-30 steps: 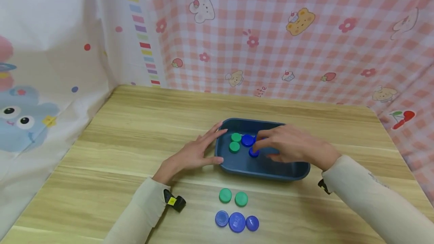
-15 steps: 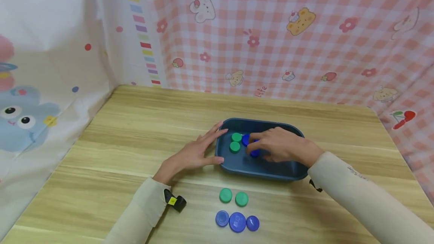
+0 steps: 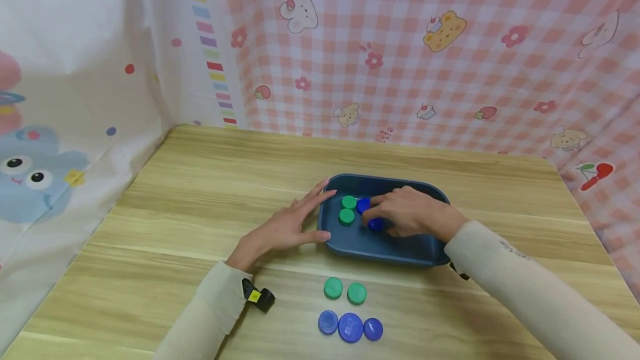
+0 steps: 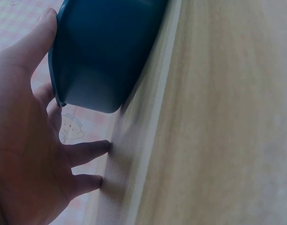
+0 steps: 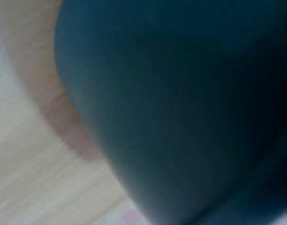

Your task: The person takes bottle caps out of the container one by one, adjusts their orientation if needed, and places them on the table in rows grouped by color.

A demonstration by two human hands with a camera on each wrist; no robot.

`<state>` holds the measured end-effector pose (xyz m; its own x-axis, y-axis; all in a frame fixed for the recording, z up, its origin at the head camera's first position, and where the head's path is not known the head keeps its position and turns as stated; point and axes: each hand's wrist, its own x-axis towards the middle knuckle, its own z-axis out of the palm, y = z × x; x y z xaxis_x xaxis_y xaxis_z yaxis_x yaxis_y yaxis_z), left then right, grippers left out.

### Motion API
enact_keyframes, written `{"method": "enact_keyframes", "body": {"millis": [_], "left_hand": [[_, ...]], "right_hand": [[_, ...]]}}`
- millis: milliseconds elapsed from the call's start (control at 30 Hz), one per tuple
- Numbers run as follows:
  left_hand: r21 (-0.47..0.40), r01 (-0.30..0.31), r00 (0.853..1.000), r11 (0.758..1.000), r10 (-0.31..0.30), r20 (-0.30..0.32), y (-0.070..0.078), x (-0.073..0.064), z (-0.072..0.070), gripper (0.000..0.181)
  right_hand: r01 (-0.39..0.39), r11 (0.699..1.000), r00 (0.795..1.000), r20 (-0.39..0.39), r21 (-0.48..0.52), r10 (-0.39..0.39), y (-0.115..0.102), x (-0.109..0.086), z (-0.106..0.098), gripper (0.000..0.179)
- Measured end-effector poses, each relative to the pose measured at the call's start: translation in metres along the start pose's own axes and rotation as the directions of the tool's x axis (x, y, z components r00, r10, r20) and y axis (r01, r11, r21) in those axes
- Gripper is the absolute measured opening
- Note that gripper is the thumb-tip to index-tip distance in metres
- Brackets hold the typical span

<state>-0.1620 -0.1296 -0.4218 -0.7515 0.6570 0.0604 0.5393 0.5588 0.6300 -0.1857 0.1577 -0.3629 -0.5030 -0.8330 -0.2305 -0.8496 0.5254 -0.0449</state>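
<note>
My left hand point(image 3: 282, 229) lies at the left end of a dark blue tray point(image 3: 345, 246), its fingers spread and fairly straight, touching the rim; the left wrist view shows the thumb against the tray wall. My right hand point(image 3: 412, 213) reaches down into the tray with curled fingers around the blue bottle caps. One blue bottle cap point(image 3: 363, 206) lies by the fingertips and another blue cap point(image 3: 375, 225) just beneath them; the fingers partly cover this group. To their left sit a green cap point(image 3: 349, 203) and a second green cap point(image 3: 346, 216).
Before the tray, two green caps point(image 3: 333, 288) lie side by side on the wooden table point(image 3: 200, 193). Nearer me is a row of three blue caps point(image 3: 350, 328). A patterned cloth point(image 3: 375, 26) hangs behind the table. The right wrist view holds mostly blurred tray wall.
My right hand has moved left and slightly inward over the blue caps, then stays nearly in place. My left hand and the caps on the table have not moved.
</note>
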Motion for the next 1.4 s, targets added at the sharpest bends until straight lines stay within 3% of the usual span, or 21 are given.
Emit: {"method": "enact_keyframes", "body": {"millis": [533,1167,1400], "left_hand": [[0.008,0.018,1.000,1.000,-0.018,0.002,-0.0004,0.0002,-0.0003,0.080],[-0.001,0.012,1.000,1.000,-0.012,0.010,0.0006,0.0002,-0.0003,0.080],[0.006,0.005,1.000,1.000,-0.005,0.000,-0.0016,-0.0003,0.0011,0.080]], "right_hand": [[0.000,1.000,1.000,0.001,-0.019,0.000,0.0008,0.0039,0.0022,0.034],[-0.040,0.998,0.998,0.041,0.056,0.038,0.0006,0.0034,0.0007,0.026],[-0.042,0.998,0.999,0.017,0.053,0.041,-0.0015,0.0002,-0.0064,0.025]]}}
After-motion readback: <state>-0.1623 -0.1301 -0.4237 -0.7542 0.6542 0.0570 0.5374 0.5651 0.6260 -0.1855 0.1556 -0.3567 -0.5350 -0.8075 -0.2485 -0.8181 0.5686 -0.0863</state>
